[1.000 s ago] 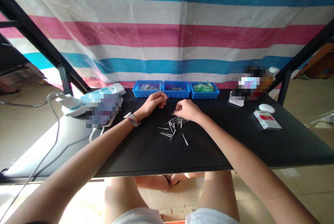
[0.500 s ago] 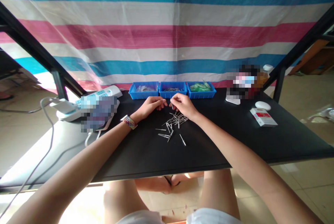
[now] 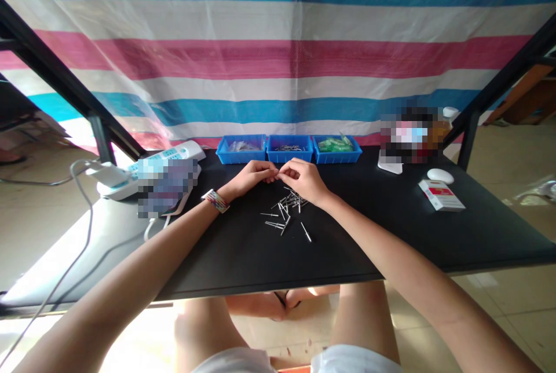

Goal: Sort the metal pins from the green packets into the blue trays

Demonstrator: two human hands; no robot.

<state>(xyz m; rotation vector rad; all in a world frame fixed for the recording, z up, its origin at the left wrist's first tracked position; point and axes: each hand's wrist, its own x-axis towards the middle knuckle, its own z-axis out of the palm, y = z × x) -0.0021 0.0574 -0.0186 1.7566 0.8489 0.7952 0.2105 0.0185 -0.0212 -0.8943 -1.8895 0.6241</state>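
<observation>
The pile of blind rivets lies on the black table, and its thin metal pins point in many directions. Several rivets are spread on the near-left side of this pile, and one single rivet rests apart, on its near side.

Just beyond the pile, the left hand and the right hand come together at the fingertips. The left fingers are curled, and the right thumb and index finger are pinched. Whether a rivet is kept between them, I cannot tell, because the place is too small and partly covered. The left wrist, which is to the left of the pile, wears a multicoloured band.

Behind the pile stand three blue bins in a row. The left bin contains clear plastic bags, the middle bin contains metal pieces, and the right bin contains something green in plastic.

Well to the left of the pile there is a white power strip with a plugged adapter. Well to its right are a red-and-white box and a rounded white object.
</observation>
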